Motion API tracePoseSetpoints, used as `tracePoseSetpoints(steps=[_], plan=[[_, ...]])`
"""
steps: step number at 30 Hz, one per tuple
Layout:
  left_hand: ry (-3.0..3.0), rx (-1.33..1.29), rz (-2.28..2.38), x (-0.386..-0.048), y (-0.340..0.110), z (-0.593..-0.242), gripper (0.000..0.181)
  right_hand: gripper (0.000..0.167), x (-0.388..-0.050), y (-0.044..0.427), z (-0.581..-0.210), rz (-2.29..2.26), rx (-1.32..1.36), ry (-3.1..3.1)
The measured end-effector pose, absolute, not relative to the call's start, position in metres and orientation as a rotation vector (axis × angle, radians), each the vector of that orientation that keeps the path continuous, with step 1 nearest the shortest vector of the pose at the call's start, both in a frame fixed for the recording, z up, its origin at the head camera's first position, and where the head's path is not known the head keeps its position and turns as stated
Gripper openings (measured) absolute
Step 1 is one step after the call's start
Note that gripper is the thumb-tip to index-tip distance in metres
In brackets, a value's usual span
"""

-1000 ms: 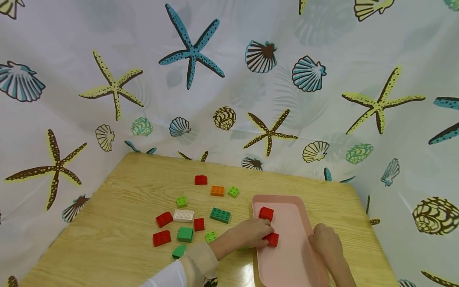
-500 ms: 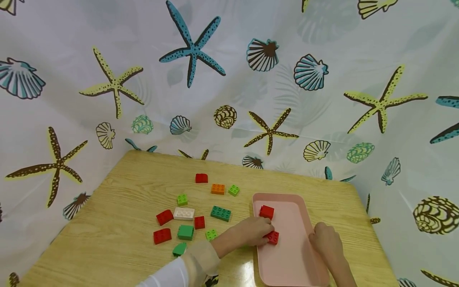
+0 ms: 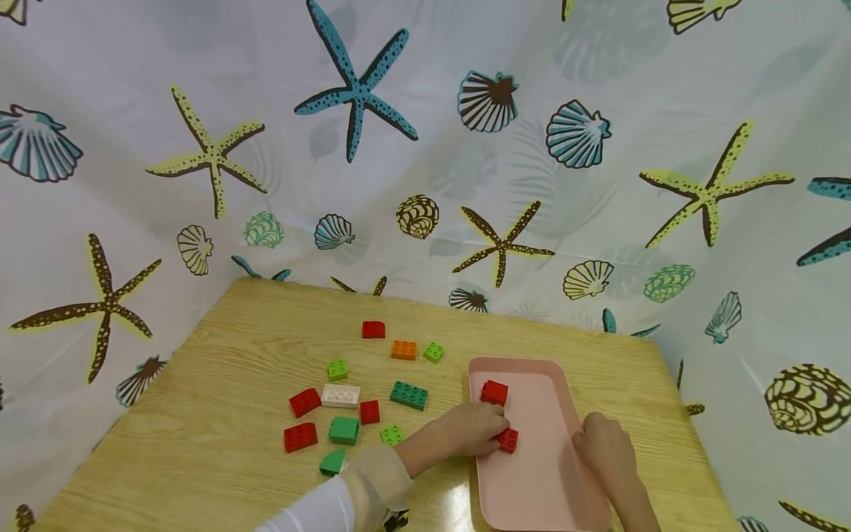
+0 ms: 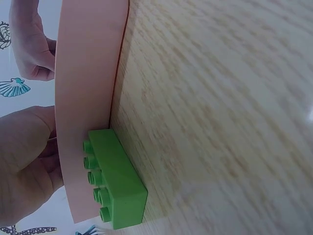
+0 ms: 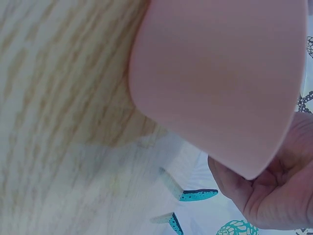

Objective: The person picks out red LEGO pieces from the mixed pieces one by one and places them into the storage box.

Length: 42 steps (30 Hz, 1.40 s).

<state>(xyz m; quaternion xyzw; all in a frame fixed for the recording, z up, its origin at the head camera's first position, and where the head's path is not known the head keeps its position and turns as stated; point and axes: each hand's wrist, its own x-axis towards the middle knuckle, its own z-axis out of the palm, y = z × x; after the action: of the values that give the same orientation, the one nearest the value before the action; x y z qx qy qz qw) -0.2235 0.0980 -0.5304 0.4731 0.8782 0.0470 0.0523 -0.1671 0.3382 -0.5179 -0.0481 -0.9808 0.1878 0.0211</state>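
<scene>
My left hand (image 3: 473,428) reaches over the left rim of the pink tray (image 3: 545,473), its curled fingers on a red toy brick (image 3: 508,440). The fingers partly cover that brick, and the tray wall hides the fingertips in the left wrist view. Just beyond them, another red brick (image 3: 494,392) lies in the tray. My right hand (image 3: 603,447) grips the tray's right rim; in the right wrist view the thumb is outside the wall. Outside the left wall, a light green brick (image 4: 117,181) lies against the tray.
Several loose bricks lie on the wooden table left of the tray, among them a white one (image 3: 340,396), a dark green one (image 3: 408,394), an orange one (image 3: 404,349) and a red one (image 3: 301,437). A shell-patterned cloth (image 3: 425,170) hangs around the table.
The red brick at my left fingers has shifted very slightly to the right within the tray. The head view has tilted a little. My right hand stays on the rim.
</scene>
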Motion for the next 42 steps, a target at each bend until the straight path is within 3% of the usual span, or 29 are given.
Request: tracePoseSetpoints(steps=[14,34,42], plan=[[2.69,1.395,0.125,-0.223,0.102,-0.534,0.008,0.033,-0.167,0.339,-0.519,0.579,-0.167,-3.052],[2.624,1.319,0.145,-0.224,0.102,-0.53,0.038,0.032,-0.168,0.34,-0.521,0.555,-0.171,-3.042],[2.595,1.338,0.261,-0.225,0.097,-0.522,0.041,0.032,-0.168,0.339,-0.52,0.556,-0.178,-3.043]])
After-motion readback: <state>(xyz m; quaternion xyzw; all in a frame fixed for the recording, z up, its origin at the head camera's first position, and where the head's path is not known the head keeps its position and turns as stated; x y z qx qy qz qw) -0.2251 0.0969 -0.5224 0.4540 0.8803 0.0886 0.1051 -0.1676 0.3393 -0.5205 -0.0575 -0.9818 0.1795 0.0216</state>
